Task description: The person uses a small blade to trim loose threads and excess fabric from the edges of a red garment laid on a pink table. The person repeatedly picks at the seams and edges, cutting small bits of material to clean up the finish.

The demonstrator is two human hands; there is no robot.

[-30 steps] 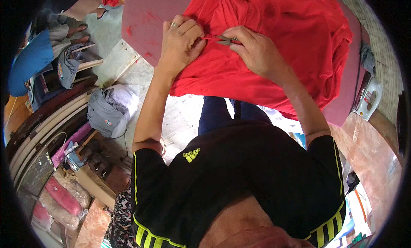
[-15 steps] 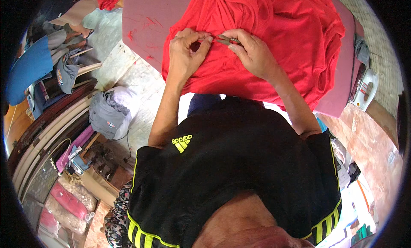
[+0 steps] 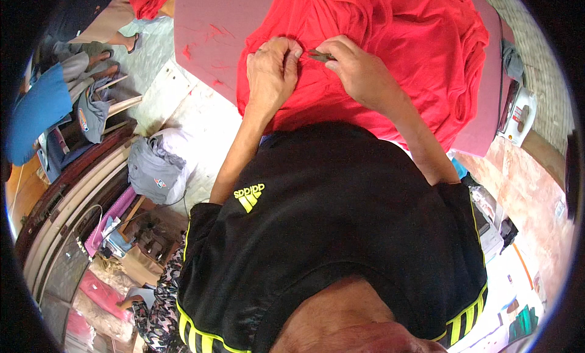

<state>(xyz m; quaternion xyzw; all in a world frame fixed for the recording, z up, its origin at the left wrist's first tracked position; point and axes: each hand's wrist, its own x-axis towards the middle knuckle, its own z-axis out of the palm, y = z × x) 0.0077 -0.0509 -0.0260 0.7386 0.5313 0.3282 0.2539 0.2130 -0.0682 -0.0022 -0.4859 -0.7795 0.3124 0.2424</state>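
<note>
A red garment (image 3: 420, 60) lies spread and rumpled over the pink table top in front of me. My left hand (image 3: 272, 70) rests on its left part, thumb and index finger pinched together on the red cloth. In my right hand (image 3: 359, 73) are small dark thread snips (image 3: 320, 56), their points directed left at the left fingertips, a short gap away. The fingers of my right hand are wrapped around the snips. Any thread between the two hands is too fine to make out.
Loose red thread scraps (image 3: 213, 33) lie on the pink table (image 3: 201, 54), left of the garment. An iron (image 3: 519, 116) stands at the right edge. Grey cloth in a bag (image 3: 159, 167) is on the left. Other people's feet (image 3: 131, 43) and a patterned sleeve (image 3: 161, 310) show at left.
My left fingers have drawn together and the hand has moved slightly right on the cloth. The snips stay near the left fingertips. At lower left, another person's hand has come into view.
</note>
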